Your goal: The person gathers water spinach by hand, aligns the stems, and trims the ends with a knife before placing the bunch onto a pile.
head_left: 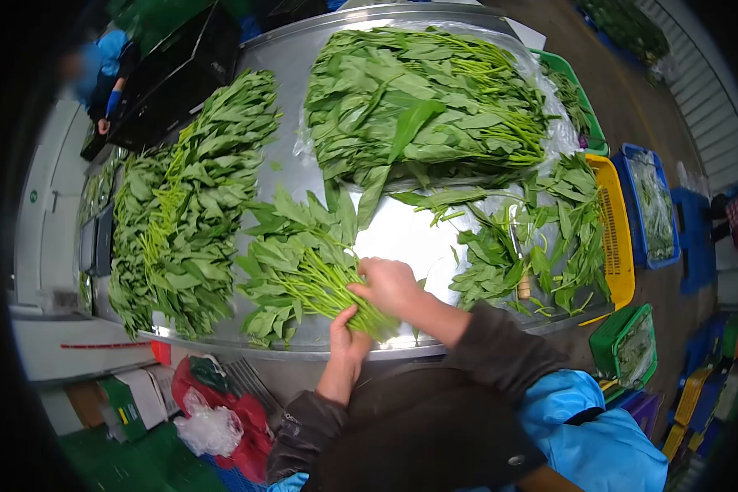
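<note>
A bunch of long-stemmed leafy greens [303,275], which look like water spinach, lies over the front of the metal table [291,156], its leaves pointing away and to the left. My left hand [348,338] is closed around the stems near their lower ends. Above it, my right hand [385,285] is closed on the same stems from the right side; its fingertips are partly hidden. Both the hand and the stem ends are slightly blurred. To the right, a knife [523,285] with a wooden handle rests among loose greens [484,266].
A large pile of greens [426,102] lies at the back, with rows of bunches [197,197] on the left. Yellow [619,238] and blue [652,205] crates stand at the right. A co-worker [107,66] is near a black crate [172,78] at the far left.
</note>
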`<control>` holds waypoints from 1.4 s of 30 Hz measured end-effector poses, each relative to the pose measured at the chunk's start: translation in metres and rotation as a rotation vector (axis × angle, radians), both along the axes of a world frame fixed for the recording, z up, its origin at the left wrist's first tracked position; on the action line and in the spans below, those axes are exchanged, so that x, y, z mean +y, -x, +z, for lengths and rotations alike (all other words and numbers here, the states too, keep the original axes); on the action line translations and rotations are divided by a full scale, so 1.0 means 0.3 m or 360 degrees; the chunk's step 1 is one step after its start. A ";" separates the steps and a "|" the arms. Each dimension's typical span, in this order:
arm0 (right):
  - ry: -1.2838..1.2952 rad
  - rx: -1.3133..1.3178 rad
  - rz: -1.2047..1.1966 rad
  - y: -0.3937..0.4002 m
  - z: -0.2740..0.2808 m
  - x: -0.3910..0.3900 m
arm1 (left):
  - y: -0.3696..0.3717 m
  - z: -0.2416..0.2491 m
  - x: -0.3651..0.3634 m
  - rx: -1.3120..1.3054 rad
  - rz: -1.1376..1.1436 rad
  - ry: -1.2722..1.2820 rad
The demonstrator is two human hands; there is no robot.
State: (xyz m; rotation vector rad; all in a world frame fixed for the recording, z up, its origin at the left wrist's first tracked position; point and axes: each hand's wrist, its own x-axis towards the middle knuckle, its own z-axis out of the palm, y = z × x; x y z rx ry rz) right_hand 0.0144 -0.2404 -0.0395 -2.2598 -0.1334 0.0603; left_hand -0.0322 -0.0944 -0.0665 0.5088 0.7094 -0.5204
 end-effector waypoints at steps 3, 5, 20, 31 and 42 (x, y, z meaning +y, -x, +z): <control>0.0158 0.0141 0.0017 -0.022 -0.019 0.010 | 0.002 -0.013 0.008 -0.0058 -0.0026 -0.0070; 0.0126 0.0186 -0.0010 -0.013 -0.022 0.003 | 0.002 -0.032 0.016 -0.0037 -0.0029 -0.0016; -0.0970 0.0196 -0.0046 0.194 0.021 -0.023 | -0.032 -0.037 0.004 -0.0050 -0.0129 -0.0363; -0.1877 0.0031 -0.0587 0.230 0.034 -0.046 | -0.052 0.014 0.021 -0.0047 -0.0213 -0.0556; -0.1502 0.1100 -0.0252 0.024 -0.067 0.039 | -0.001 -0.003 0.074 -0.0091 -0.0311 -0.0275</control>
